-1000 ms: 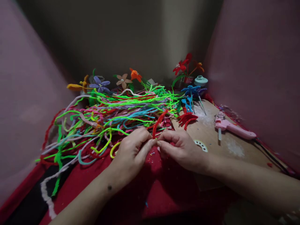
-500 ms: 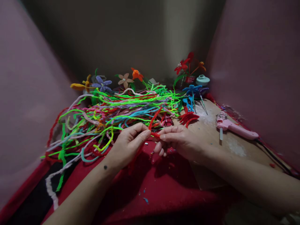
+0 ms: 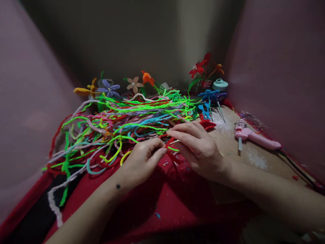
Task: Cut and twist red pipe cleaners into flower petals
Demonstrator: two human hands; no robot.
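My left hand [image 3: 146,156] pinches a red pipe cleaner [image 3: 169,142] between thumb and forefinger, and red strands hang just right of the fingertips. Close on its right, my right hand [image 3: 196,147] has its palm turned down and its fingers extended and slightly spread over the red strands. Whether its thumb touches them is hidden. Behind both hands lies a large heap of pipe cleaners [image 3: 142,113] in green, pink, blue and red. Red petal shapes [image 3: 208,125] sit partly behind my right hand.
A pink glue gun [image 3: 256,137] with its cord lies on a brown board [image 3: 228,156] at the right. Pipe-cleaner flowers, among them a purple one [image 3: 108,88] and a blue one [image 3: 209,95], stand at the back near a pale round container [image 3: 220,84]. Red cloth [image 3: 157,200] covers the front.
My right hand has let go its pinch, opened its fingers and turned palm down over the red pieces. My left hand has shifted slightly right and still pinches.
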